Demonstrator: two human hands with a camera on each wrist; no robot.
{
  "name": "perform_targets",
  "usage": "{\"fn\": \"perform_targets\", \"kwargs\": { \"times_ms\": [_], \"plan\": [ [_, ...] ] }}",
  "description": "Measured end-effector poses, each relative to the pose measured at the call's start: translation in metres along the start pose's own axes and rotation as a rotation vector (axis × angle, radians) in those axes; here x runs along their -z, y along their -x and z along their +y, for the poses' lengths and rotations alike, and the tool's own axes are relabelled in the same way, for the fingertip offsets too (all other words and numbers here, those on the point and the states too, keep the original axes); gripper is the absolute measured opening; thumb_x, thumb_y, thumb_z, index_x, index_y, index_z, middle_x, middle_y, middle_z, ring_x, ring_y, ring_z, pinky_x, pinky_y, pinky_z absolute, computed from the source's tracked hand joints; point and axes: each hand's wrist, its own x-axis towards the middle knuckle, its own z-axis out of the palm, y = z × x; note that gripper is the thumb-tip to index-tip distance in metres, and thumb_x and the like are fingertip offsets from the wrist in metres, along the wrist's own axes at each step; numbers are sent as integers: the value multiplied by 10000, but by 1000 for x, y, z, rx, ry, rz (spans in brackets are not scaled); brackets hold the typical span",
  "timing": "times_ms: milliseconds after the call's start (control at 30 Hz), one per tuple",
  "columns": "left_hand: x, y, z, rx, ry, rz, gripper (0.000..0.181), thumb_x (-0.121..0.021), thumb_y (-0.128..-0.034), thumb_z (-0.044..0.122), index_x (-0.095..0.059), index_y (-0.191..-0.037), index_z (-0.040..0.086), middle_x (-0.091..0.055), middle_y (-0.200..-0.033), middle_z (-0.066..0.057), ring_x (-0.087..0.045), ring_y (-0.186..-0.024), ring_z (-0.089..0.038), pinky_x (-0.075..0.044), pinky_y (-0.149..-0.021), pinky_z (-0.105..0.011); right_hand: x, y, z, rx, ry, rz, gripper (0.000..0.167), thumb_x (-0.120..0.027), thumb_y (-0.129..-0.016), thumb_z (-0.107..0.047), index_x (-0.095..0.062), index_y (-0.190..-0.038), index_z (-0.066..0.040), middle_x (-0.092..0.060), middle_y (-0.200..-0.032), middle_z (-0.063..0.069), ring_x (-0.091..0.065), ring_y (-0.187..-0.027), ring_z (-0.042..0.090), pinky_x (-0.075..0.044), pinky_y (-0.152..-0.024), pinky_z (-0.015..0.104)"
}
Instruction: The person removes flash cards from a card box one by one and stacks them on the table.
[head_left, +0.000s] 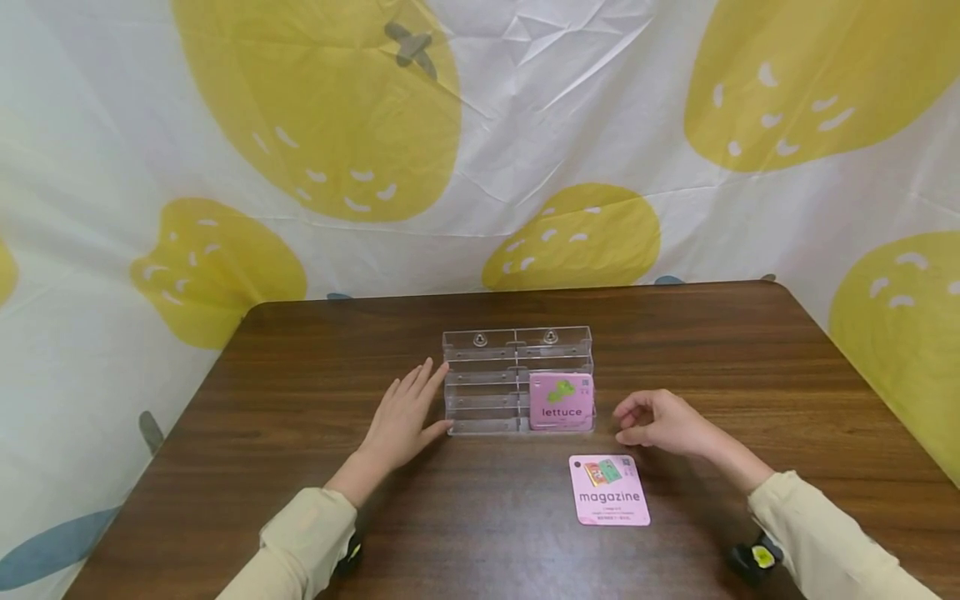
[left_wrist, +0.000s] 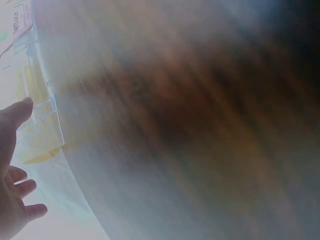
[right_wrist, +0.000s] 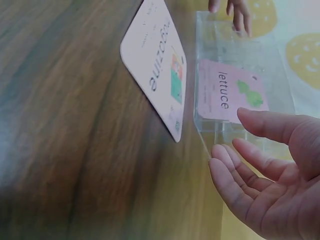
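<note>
A clear plastic rack (head_left: 482,387) with tiered pockets in two columns stands mid-table. In its lower right pocket sits a pink card reading "lettuce" (head_left: 561,402), with a green leaf picture. My left hand (head_left: 401,417) touches the rack's left side, fingers extended and thumb at the lower left corner. To the right of the rack, my right hand (head_left: 663,423) hovers apart from it, fingers loosely bent and holding nothing. A second pink card reading "magazine" (head_left: 609,490) lies flat on the table, in front of the rack and below the right hand.
The dark wooden table (head_left: 300,375) has its back edge near a white cloth (head_left: 360,258) printed with large yellow fruit. A black wrist device (head_left: 756,557) shows below the right sleeve.
</note>
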Motion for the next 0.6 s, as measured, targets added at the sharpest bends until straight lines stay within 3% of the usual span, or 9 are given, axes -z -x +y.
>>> {"fn": "perform_targets", "kwargs": {
  "times_ms": [600],
  "plan": [
    [-1,1,0,-7,23,30,781,-675,-806,342,-268,-1434,119,-318,-1427,-191,-352,-1274,-336,-306,-1000,-539,-2,-17,-17,60,22,61,283,-752,-718,-119,-620,-907,43,-627,-806,71,-580,-726,141,-481,-634,235]
  ]
}}
